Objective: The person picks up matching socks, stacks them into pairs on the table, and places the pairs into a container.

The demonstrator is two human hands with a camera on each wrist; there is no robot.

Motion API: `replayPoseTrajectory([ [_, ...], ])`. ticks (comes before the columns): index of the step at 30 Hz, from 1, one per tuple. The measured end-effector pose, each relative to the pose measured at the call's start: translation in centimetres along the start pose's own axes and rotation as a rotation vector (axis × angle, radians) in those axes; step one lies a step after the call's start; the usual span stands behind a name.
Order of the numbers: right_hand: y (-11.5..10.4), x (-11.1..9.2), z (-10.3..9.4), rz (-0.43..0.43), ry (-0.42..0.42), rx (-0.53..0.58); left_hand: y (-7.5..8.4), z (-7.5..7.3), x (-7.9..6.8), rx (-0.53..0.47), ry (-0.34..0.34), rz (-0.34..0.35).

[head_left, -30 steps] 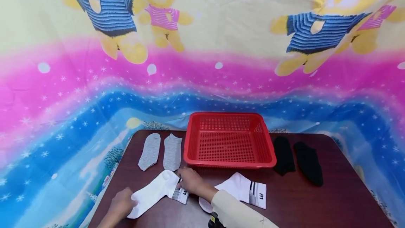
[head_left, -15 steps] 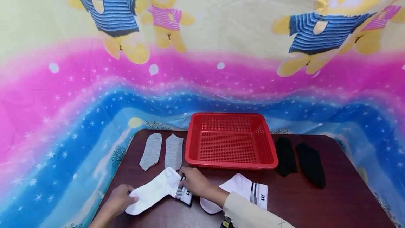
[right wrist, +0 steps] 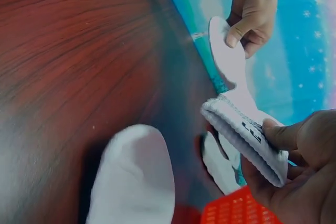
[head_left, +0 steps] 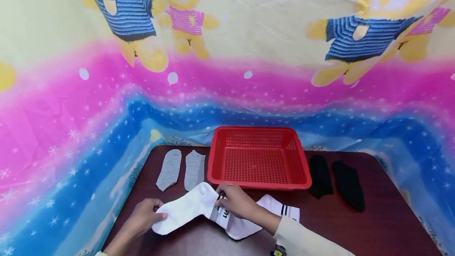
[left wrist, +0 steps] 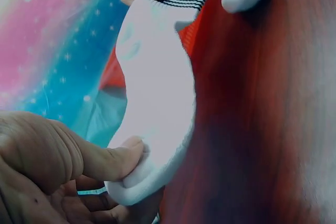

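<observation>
A white sock (head_left: 188, 208) with dark stripes at its cuff is held up between both hands. My left hand (head_left: 145, 215) pinches its toe end, thumb on top in the left wrist view. At the cuff, my right hand (head_left: 236, 200) grips the striped band; the cuff opening (right wrist: 236, 135) shows in the right wrist view. Below and to the right lies a second white sock (head_left: 245, 227) of the same kind on the table, partly hidden behind the right hand and forearm.
A red plastic basket (head_left: 209, 169) stands at the back middle of the dark wooden table (head_left: 341, 232). Two grey socks (head_left: 170, 169) lie left of it, two black socks (head_left: 349, 185) right of it. A printed cloth (head_left: 227, 62) hangs behind the table.
Both hands have lifted the white sock and carried it to the right, so its cuff now overlaps the second white sock in the head view.
</observation>
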State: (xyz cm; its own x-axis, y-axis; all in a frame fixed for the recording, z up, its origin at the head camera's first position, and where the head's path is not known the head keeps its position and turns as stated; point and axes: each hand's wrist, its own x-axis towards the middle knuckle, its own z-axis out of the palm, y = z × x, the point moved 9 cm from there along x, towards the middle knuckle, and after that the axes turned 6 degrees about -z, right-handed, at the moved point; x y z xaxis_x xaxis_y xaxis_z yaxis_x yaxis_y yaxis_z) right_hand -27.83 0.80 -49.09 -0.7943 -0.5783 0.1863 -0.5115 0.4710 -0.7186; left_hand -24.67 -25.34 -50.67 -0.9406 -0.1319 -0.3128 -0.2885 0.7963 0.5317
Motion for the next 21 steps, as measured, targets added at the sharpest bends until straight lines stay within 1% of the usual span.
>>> replayPoseTrajectory([
  [5,0.8,-1.3,-2.0,0.062,-0.006,0.014,2.0,0.3,-0.1,-0.015,-0.011,0.017],
  [10,1.8,-3.1,-4.0,0.121,-0.007,0.041,3.9,1.0,-0.7,-0.088,-0.025,0.067],
  [13,2.3,-4.2,-4.9,0.149,-0.010,0.071,5.2,1.3,-1.0,-0.127,-0.034,0.124],
  [18,3.1,-5.5,-6.3,0.177,0.004,0.083,7.5,1.7,-1.4,-0.145,-0.029,0.249],
  [21,3.7,-6.3,-7.0,0.203,0.009,0.079,8.7,2.2,-1.6,-0.152,-0.030,0.293],
])
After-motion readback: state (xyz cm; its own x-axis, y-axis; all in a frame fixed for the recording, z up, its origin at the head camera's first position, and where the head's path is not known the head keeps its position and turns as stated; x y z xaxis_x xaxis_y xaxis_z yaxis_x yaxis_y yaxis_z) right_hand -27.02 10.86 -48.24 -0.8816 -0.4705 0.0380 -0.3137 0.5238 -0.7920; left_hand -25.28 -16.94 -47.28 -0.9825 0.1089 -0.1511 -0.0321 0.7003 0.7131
